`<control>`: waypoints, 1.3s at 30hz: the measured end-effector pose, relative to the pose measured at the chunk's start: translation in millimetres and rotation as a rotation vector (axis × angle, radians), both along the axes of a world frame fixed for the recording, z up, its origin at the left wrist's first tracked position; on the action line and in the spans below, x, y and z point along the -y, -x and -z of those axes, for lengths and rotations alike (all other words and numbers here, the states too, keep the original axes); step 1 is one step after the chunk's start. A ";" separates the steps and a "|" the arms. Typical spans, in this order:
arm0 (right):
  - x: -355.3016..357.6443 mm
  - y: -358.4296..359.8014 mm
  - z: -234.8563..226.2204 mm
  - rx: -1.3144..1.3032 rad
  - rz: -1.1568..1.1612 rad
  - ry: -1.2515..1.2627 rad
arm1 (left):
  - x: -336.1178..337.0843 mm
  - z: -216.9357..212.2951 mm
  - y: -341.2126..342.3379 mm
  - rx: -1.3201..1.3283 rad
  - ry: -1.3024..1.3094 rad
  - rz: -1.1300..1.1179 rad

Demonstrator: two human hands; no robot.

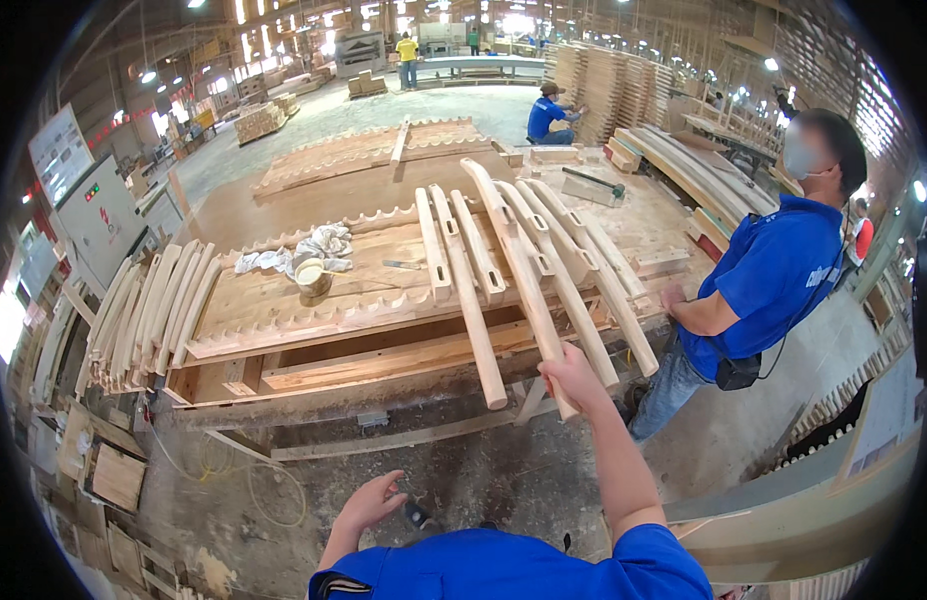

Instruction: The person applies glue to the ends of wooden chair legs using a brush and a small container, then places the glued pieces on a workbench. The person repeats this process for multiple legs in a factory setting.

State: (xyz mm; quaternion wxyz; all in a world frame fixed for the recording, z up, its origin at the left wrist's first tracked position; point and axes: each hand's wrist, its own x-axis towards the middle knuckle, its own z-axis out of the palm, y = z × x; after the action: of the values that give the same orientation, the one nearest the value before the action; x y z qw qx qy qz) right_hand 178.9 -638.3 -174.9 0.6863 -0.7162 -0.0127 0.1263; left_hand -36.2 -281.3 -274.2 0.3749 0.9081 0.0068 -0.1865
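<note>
My right hand (576, 380) is closed around the near end of a long, curved wooden chair-leg-like piece (527, 275) with slots cut in it. That piece lies among several similar slotted pieces on a notched wooden rack (334, 318), their near ends jutting past the table edge. My left hand (369, 502) hangs low in front of the table, fingers apart and holding nothing. On the rack's board, left of the slotted pieces, are a small pot (311, 278) with a stick across it, a crumpled white cloth (326, 243) and a flat tool (402, 265).
Curved wooden pieces (169, 305) are lined up at the table's left end. A masked co-worker in blue (759, 270) stands close on my right, one hand by the table. A mallet (594, 184) lies at the far right. Another person (550, 120) sits beyond, beside stacked wood (624, 90).
</note>
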 end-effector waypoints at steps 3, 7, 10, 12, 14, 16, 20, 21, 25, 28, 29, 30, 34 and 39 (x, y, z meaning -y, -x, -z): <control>-11.3 -38.2 15.8 0.009 -0.008 0.080 | 18.4 -1.2 -27.8 -0.069 0.067 0.114; -17.4 -61.9 24.6 -0.012 -0.053 0.143 | 24.5 1.8 -70.8 -0.122 0.099 0.207; -17.0 -57.0 30.5 -0.037 -0.027 0.109 | 33.9 3.3 -112.7 -0.064 0.154 0.189; -12.2 -47.6 26.2 -0.072 -0.051 0.051 | 47.3 5.3 -142.3 -0.173 0.558 0.039; -6.8 -42.7 23.0 -0.108 -0.090 0.018 | 63.1 -7.6 -177.0 -0.289 0.833 -0.040; -5.1 -44.7 31.0 -0.108 -0.064 -0.042 | 83.5 -27.3 -211.6 -0.307 0.941 -0.033; -6.9 -39.0 10.3 -0.160 -0.103 0.073 | 117.2 -42.9 -261.0 -0.394 1.127 -0.191; -7.9 -38.3 4.9 -0.149 -0.103 0.142 | 120.6 -41.8 -268.6 -0.447 1.178 -0.236; 31.4 -14.5 -13.9 0.527 -0.036 0.481 | 142.3 -48.7 -276.4 -0.370 1.289 -0.520; 75.8 -18.6 -20.6 0.782 0.157 0.817 | 142.7 -44.7 -273.0 -0.313 1.343 -0.604; 86.2 -20.6 -15.3 0.603 0.125 0.684 | 143.0 -42.9 -272.1 -0.315 1.331 -0.629; 94.3 -22.4 -7.0 0.432 0.093 0.548 | 141.8 -42.6 -272.5 -0.312 1.318 -0.650; 110.6 -37.8 23.7 -0.135 -0.162 -0.185 | 149.7 -53.3 -275.1 -0.274 1.227 -0.685; 107.6 -44.8 32.4 -0.252 -0.274 -0.349 | 152.0 -62.8 -270.1 -0.225 1.182 -0.706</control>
State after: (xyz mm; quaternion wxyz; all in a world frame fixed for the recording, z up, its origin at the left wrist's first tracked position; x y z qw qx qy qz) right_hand 223.7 -745.9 -207.3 0.7723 -0.5569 -0.0456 0.3023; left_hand 233.8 -433.4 -211.4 0.8414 0.4706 0.2377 -0.1186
